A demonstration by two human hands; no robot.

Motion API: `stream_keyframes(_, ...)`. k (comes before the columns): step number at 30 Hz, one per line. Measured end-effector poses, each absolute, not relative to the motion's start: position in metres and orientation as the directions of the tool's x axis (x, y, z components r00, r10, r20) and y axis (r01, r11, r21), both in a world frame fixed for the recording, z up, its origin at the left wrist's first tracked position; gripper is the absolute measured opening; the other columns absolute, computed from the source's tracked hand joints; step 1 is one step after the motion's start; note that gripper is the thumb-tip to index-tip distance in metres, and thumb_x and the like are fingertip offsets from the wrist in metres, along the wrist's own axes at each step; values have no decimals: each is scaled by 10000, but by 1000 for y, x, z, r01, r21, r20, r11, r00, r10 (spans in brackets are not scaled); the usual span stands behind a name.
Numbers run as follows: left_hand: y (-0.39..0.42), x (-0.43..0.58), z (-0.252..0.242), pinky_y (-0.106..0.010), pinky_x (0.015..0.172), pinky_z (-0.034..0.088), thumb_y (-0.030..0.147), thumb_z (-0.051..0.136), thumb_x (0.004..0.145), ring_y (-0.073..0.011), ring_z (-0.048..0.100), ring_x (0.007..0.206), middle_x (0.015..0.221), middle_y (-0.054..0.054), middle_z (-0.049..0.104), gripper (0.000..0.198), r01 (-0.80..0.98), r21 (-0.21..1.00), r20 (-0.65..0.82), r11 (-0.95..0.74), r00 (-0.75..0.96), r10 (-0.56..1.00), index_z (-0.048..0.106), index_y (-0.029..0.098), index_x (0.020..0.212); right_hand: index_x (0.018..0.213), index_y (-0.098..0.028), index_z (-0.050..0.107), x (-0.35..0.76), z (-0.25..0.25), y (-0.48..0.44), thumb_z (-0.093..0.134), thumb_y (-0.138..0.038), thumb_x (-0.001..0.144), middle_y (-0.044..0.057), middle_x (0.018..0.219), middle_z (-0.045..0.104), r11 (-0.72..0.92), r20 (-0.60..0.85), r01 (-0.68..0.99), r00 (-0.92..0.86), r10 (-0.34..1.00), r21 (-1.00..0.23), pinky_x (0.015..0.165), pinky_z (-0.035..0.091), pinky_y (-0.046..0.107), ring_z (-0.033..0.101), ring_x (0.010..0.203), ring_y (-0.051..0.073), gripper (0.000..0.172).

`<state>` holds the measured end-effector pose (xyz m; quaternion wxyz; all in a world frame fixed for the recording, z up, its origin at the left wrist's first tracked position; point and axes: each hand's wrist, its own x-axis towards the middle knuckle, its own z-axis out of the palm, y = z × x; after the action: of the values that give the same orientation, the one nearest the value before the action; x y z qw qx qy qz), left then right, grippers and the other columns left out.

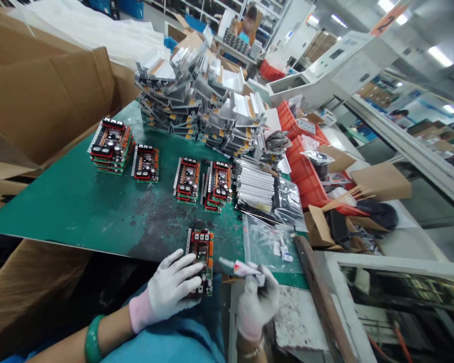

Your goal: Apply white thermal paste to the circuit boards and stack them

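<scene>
Left hand (169,287), white glove with pink cuff, fingers curled over the edge of a circuit board (201,259), holding it at the near edge of the table (98,212). Board carries black-and-red connectors, orange terminal blocks and a metal strip down one side. Right hand (258,307), also gloved, closed round a small tube (245,268), white with red print, nozzle pointing left toward the board, near but not touching it. Just beyond the right hand, a clear plastic bag (267,242) of small white packets. Farther along the green table top, stacks of similar boards (111,146) and a pile of finned aluminium heat sinks (196,96). Red plastic crate (306,171) off to the right. Green bangle (93,340) on left wrist.
</scene>
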<state>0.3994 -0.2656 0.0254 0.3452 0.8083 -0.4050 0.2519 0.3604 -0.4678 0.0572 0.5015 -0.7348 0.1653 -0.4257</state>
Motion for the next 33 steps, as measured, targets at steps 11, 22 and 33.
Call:
stream_keyframes(11, -252, 405, 3, -372, 1138, 360, 412, 683, 873, -210, 568, 1271, 1197, -25, 711, 205, -869, 280, 634, -407, 486, -602, 629, 241, 973, 950, -149, 642, 417, 45, -469, 641, -474, 795, 52, 821, 718, -238, 174, -13, 645, -744, -971, 650, 515, 308, 647, 671, 167, 360)
stream_keyframes(22, -251, 405, 7, -339, 1133, 376, 413, 724, 836, -191, 587, 1247, 1175, -3, 722, 224, -858, 309, 615, -410, 509, -602, 628, 256, 964, 930, -157, 631, 410, 39, -468, 617, -451, 835, 49, 803, 710, -342, 241, -23, 664, -707, -939, 638, 508, 291, 638, 663, 158, 309)
stream_keyframes(33, -253, 406, 14, -335, 1124, 373, 419, 675, 883, -198, 601, 1229, 1159, -14, 726, 194, -864, 304, 634, -402, 498, -592, 634, 235, 932, 908, -170, 644, 397, 24, -470, 643, -408, 841, 50, 838, 715, -387, 329, 63, 662, -674, -920, 660, 538, 301, 680, 712, 173, 248)
